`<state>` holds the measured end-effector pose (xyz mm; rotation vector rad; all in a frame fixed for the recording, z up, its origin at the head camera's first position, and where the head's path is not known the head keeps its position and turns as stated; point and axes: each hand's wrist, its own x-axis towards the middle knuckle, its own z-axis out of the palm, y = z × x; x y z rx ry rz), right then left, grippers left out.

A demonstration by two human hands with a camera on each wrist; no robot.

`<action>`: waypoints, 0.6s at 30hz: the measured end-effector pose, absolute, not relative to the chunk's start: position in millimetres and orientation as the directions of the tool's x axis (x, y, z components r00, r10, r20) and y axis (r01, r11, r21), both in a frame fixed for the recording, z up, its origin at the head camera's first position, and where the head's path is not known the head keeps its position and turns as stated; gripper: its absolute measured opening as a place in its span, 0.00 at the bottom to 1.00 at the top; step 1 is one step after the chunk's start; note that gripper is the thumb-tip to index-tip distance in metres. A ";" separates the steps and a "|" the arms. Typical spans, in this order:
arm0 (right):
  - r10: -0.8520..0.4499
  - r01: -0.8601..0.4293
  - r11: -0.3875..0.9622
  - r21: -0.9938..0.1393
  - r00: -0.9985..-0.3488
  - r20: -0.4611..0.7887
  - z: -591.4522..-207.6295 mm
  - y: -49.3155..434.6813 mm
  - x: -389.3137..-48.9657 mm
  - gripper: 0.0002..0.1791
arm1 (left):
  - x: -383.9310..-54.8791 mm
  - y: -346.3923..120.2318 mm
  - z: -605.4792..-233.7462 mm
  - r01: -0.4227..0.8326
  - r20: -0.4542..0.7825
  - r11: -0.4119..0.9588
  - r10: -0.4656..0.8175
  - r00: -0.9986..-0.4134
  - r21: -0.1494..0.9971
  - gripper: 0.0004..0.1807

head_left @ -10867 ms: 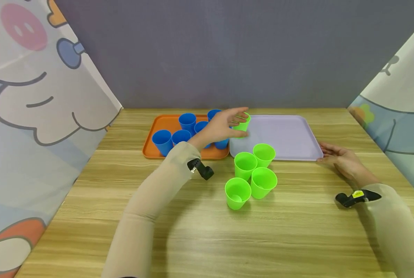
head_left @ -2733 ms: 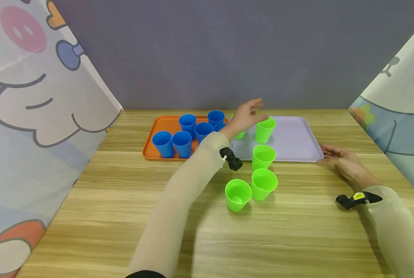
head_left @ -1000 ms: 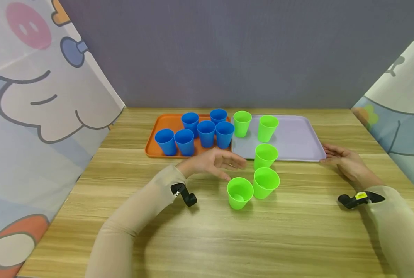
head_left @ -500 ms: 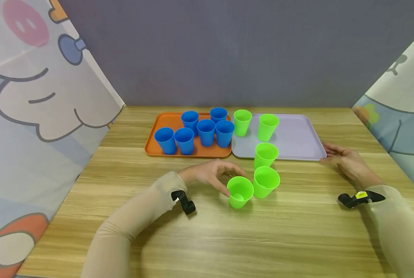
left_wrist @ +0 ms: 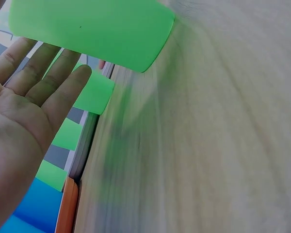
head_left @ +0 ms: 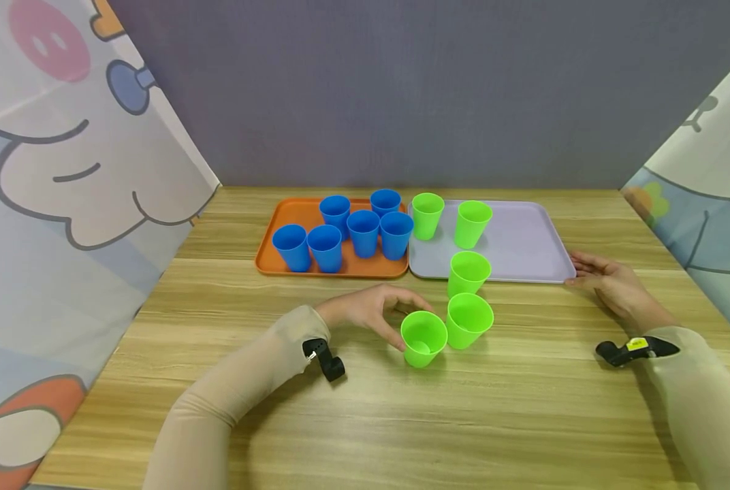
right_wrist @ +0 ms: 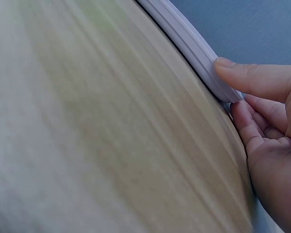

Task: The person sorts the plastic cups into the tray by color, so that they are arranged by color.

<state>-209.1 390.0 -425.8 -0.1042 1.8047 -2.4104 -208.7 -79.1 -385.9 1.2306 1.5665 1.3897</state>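
Observation:
My left hand (head_left: 374, 313) grips the nearest green cup (head_left: 423, 344), which stands upright on the table. Its thumb lies along the cup's near left side and the fingers reach round behind; in the left wrist view the fingertips pass partly behind the cup (left_wrist: 97, 29). Two more green cups, one beside it (head_left: 468, 323) and one farther back (head_left: 468, 273), are close by. My right hand (head_left: 619, 289) pinches the near right corner of the lilac tray (head_left: 518, 248). In the right wrist view the thumb (right_wrist: 247, 77) sits on the tray's rim (right_wrist: 199, 53), fingers curled under the corner.
Two green cups stand in the lilac tray, one at its left end (head_left: 426, 218) and another (head_left: 471, 226) right of it. Left of that, an orange tray (head_left: 267, 262) holds several blue cups (head_left: 326, 250). A grey wall (head_left: 365, 95) rises behind the wooden table (head_left: 365, 422).
A second green cup has gone from the table group into the lilac tray, moved by my left hand. That hand then came back toward me to the nearest cup. My right hand stayed put.

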 end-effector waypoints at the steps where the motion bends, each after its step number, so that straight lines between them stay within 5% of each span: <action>1: -0.142 0.061 -0.273 -0.960 -0.990 -0.022 -425.9 390.1 -209.1 0.33 | -208.5 -79.0 -385.9 0.202 0.091 -0.029 0.948 -0.306 0.979 0.39; 18: -0.127 0.059 -0.246 -0.967 -0.992 -0.028 -424.1 388.2 -207.0 0.32 | -207.0 -81.0 -384.8 0.213 0.103 -0.031 0.936 -0.337 0.977 0.38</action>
